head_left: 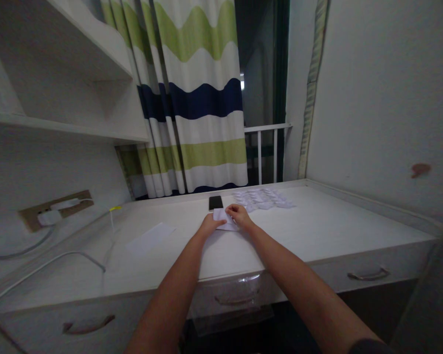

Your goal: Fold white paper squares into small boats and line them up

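Desk (pixel 299 226): white, with a striped curtain (pixel 206 103) behind it.
Left hand (pixel 207 226): gripping the paper (pixel 219 214), thumb on top.
Right hand (pixel 239 215): narrow, fingertips pinching near the paper's far edge.
Paper: between both hands, near edge running sideways, long axis hidden by fingers; looks only part-folded.
Folded pieces (pixel 264 199): beyond the right hand, seemingly finished.
Sheet (pixel 151 238): flat, left of the left hand, apparently unworked.

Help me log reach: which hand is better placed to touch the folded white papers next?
Probably the right hand: it is nearer the folded white papers, which lie beyond and right of it. The left hand is farther away. Both touch the white sheet between them, which the right would leave.
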A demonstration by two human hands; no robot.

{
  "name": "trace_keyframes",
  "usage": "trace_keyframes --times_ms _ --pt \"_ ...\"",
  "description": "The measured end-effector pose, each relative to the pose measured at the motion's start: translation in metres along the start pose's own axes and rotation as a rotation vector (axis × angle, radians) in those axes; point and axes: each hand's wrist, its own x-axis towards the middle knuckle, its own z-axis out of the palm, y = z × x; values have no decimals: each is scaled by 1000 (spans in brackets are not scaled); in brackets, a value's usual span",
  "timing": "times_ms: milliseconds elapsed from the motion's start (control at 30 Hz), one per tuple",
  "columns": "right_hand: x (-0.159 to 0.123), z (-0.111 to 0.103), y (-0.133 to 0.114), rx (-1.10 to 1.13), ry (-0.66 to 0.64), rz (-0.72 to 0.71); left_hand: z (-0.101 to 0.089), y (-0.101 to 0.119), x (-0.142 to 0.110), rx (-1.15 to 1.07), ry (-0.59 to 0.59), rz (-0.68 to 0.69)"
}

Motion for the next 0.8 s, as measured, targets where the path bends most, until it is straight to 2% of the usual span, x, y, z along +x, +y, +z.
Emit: trace_keyframes --times_ms 167,433,800 --pt "-1 0 -1 21 3 8 1 1 1 10 -6 -1" --pt "-1 -1 0 55 -26 22 0 -1 4 -32 108 -28" --pt "3 -2 9 -8 -20 -10 0 -2 5 -44 120 -39"
